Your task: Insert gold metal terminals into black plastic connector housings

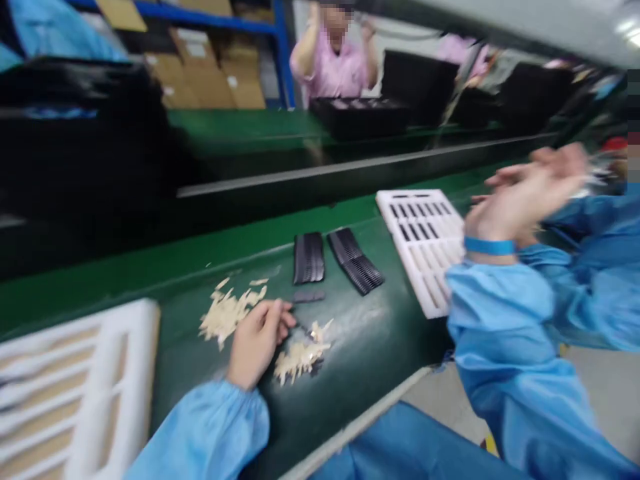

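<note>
My left hand rests low over the green work surface, its fingers curled and thumb against them. Whatever they hold, if anything, is hidden. A pile of small cream strips lies to its left, and a second cream pile lies to its right. Just beyond the fingertips is a short dark strip. Farther off are two ribbed black pieces, one upright in view and one slanted. My right hand, blurred, is raised above a white slotted tray, fingers stretched out, with a blue wristband.
Another white slotted tray stands at the near left. A metal rail runs across behind the green surface. Beyond it, a person in pink is behind an open black case. Another person's blue sleeve is close at right.
</note>
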A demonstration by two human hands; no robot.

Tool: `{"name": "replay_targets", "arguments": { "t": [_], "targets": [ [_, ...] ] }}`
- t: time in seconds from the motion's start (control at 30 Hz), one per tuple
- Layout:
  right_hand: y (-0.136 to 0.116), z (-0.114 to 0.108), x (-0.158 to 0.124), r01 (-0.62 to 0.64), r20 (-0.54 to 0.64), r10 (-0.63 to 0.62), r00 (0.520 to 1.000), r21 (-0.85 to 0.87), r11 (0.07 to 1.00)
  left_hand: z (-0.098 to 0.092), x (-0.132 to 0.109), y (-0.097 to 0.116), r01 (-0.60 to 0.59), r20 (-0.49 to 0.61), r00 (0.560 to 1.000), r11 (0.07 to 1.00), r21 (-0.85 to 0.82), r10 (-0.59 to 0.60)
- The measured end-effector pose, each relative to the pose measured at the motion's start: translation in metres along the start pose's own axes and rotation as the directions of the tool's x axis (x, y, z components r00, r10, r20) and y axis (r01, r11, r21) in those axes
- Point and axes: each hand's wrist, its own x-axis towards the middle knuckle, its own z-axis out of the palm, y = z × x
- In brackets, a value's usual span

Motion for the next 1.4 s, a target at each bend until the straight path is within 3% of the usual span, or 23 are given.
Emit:
{"name": "replay_targets", "arguments": {
  "t": [0.03,0.07,0.1,0.13,0.17,0.2,0.23,0.3,0.33,0.43,0.53,0.6,0.67,0.77,0.97,1.2,1.3,1.4],
  "targets": [
    [-0.006,0.000,0.000,-0.004,-0.115,0.013,0.993,0.074,0.997,0.002,-0.002,0.003,0.006,-0.003,1.000,1.000,-0.021,-0.006],
    [-0.015,0.007,-0.006,0.012,-0.356,0.068,0.932,0.216,0.976,0.005,-0.003,0.005,0.019,0.000,1.000,0.999,-0.044,-0.019],
    [-0.030,0.020,-0.017,0.040,-0.452,0.145,0.880,0.374,0.927,0.007,-0.003,0.005,0.030,0.002,1.000,0.997,-0.068,-0.030],
    [-0.048,0.035,-0.032,0.032,-0.426,0.220,0.878,0.509,0.860,0.008,-0.002,0.005,0.044,0.010,0.999,0.995,-0.091,-0.043],
    [-0.068,0.052,-0.050,-0.005,-0.306,0.243,0.920,0.612,0.791,0.009,-0.001,0.004,0.054,0.014,0.999,0.992,-0.115,-0.053],
    [-0.089,0.068,-0.068,-0.096,-0.100,0.221,0.970,0.679,0.728,0.009,0.000,0.002,0.059,0.010,0.998,0.989,-0.136,-0.058],
    [-0.107,0.082,-0.085,-0.210,0.148,0.148,0.978,0.695,0.687,0.009,0.001,0.001,0.066,0.021,0.998,0.986,-0.156,-0.063],
    [-0.133,0.105,-0.113,-0.293,0.435,-0.017,0.900,0.633,0.716,0.009,0.002,-0.002,0.065,0.016,0.998,0.980,-0.188,-0.064],
    [-0.138,0.114,-0.123,-0.255,0.481,-0.077,0.873,0.586,0.769,0.009,0.002,-0.002,0.062,0.005,0.998,0.977,-0.204,-0.062],
    [-0.129,0.128,-0.142,0.011,0.490,-0.263,0.831,0.458,0.889,0.009,0.000,-0.003,0.046,-0.048,0.997,0.968,-0.249,-0.060],
    [-0.108,0.122,-0.155,0.228,0.585,-0.423,0.692,0.379,0.897,0.009,-0.001,-0.004,0.042,-0.051,0.997,0.962,-0.270,-0.057],
    [-0.099,0.115,-0.160,0.326,0.629,-0.433,0.646,0.286,0.901,0.010,-0.002,-0.005,0.019,-0.036,0.999,0.963,-0.271,-0.030],
    [-0.095,0.110,-0.161,0.380,0.657,-0.415,0.629,0.206,0.902,0.010,-0.002,-0.005,-0.012,-0.031,1.000,0.964,-0.264,0.003],
    [-0.093,0.111,-0.160,0.370,0.701,-0.379,0.604,0.175,0.913,0.011,-0.003,-0.004,-0.030,-0.033,0.999,0.968,-0.250,0.023],
    [-0.095,0.115,-0.156,0.224,0.750,-0.325,0.576,0.237,0.945,0.010,-0.003,-0.006,-0.034,-0.032,0.999,0.969,-0.246,0.027],
    [-0.098,0.112,-0.156,0.418,0.728,-0.436,0.529,0.224,0.880,0.011,-0.002,-0.010,-0.031,-0.017,0.999,0.967,-0.254,0.028],
    [-0.097,0.113,-0.155,0.453,0.695,-0.460,0.553,0.214,0.866,0.011,-0.002,-0.009,-0.018,-0.015,1.000,0.967,-0.256,0.015],
    [-0.093,0.114,-0.154,0.422,0.644,-0.448,0.620,0.209,0.882,0.011,-0.002,-0.009,-0.023,-0.018,1.000,0.969,-0.247,0.019]
  ]
}}
